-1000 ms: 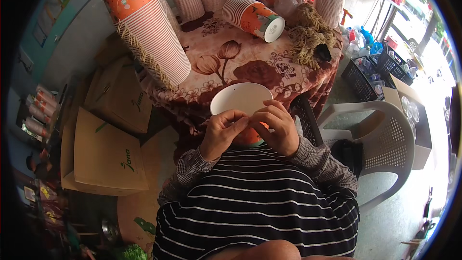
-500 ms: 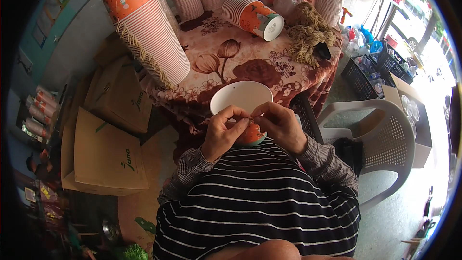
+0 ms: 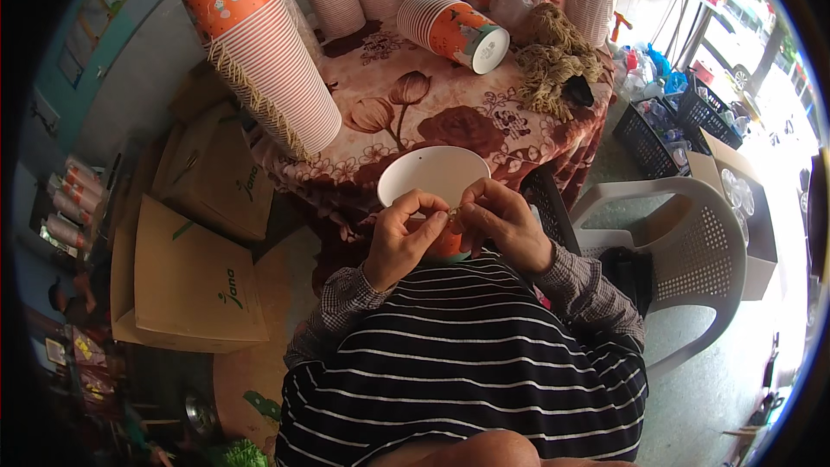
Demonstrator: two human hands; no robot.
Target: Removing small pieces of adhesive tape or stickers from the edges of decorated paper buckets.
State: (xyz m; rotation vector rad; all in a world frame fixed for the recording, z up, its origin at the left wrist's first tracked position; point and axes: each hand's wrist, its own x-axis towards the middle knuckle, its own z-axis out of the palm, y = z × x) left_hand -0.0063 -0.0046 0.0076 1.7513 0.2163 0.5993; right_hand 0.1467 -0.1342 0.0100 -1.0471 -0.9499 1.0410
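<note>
Paper cup [image 3: 434,175] sits at centre frame, mouth up and tilted toward us, white inside showing, orange wall just visible below the hands. We hold it against the chest, in front of the near edge of the table [image 3: 450,112] with the flowered cloth.

Left hand [image 3: 406,238]: fingers curled closed, thumb and forefinger pinched on the near rim of the cup. Right hand [image 3: 501,225]: fingers likewise closed, pinching the same rim just beside the left. Fingertips of both meet over a small spot on the rim; something thin seems to be held there, too small to tell what.

Our judgement for the step in hand: keep the cup braced on the chest so the rim does not flex, and keep both pinches close together so the fine work stays under the thumbs.

Around it: a tall stack of cups [image 3: 259,52] at upper left, a shorter stack lying on its side [image 3: 450,30] at upper centre, a bundle of tan string [image 3: 549,65] beside it. Flat cardboard boxes [image 3: 186,281] at left, white plastic chair [image 3: 692,251] at right
</note>
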